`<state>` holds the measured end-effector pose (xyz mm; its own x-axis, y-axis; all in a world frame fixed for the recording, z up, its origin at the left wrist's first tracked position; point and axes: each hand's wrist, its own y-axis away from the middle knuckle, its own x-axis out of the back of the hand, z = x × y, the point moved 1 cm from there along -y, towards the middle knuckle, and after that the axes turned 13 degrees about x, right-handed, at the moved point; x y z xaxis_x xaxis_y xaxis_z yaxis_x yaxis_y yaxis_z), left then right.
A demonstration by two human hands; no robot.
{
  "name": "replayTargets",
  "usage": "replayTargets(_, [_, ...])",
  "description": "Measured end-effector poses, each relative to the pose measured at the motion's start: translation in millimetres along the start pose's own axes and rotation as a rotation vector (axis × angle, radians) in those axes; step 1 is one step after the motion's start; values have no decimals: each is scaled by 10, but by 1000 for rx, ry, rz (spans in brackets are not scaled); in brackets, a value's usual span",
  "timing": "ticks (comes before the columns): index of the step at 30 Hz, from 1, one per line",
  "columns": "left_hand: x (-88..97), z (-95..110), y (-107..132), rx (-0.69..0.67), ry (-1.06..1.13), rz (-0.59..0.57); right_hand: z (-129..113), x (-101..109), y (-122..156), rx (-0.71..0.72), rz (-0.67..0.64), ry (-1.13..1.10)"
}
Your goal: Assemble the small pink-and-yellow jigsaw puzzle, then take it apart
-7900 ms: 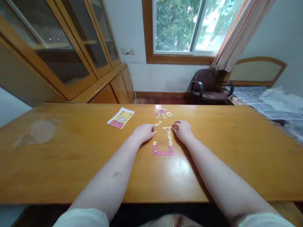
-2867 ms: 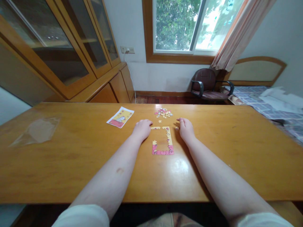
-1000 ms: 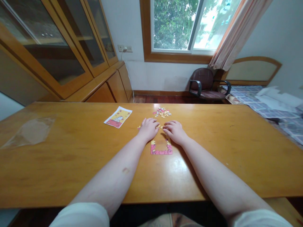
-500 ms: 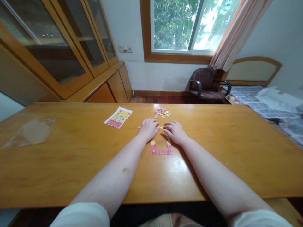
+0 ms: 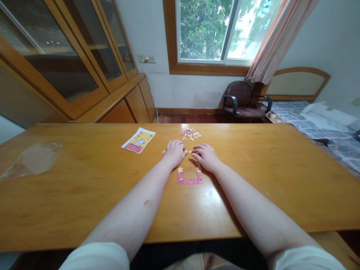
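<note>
A jigsaw puzzle border lies in front of me, pink along its near edge and yellow further up its sides. My left hand is at the border's far left, thumb and fingertips closed on a yellow puzzle piece of the top row. From the other side, my right hand pinches at the same row, its fingers bent over yellow pieces. Only a small gap separates the two hands. They hide most of the top row and part of the sides. Just beyond them is a pile of loose puzzle pieces.
A picture card with a white cartoon figure lies left of the pile. Further left rests a clear plastic bag. The wooden table spans the view. Past its far edge stand a cabinet, an office chair and a bed.
The whole view has shifted slightly. Both hands stay at the top row of the border, with only tiny finger movement.
</note>
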<state>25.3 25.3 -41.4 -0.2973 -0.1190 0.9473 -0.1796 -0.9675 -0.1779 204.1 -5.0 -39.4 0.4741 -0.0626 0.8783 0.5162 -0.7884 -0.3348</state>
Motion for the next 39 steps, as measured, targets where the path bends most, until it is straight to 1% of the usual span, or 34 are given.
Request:
replayTargets(5, [-7, 26, 9, -6, 10, 18, -1, -4, -6, 9, -15, 1])
replayTargets(14, [2, 74, 19, -7, 48, 18, -18, 14, 2, 0, -5, -5])
replayTargets(22, [51, 57, 21, -18, 102, 11, 19, 0, 12, 11, -9, -8])
replayTargets(27, [70, 60, 45, -68, 131, 19, 21, -6, 14, 12, -3, -5])
replayTargets(39, [58, 37, 27, -57, 156, -7, 24, -12, 15, 9, -4, -2])
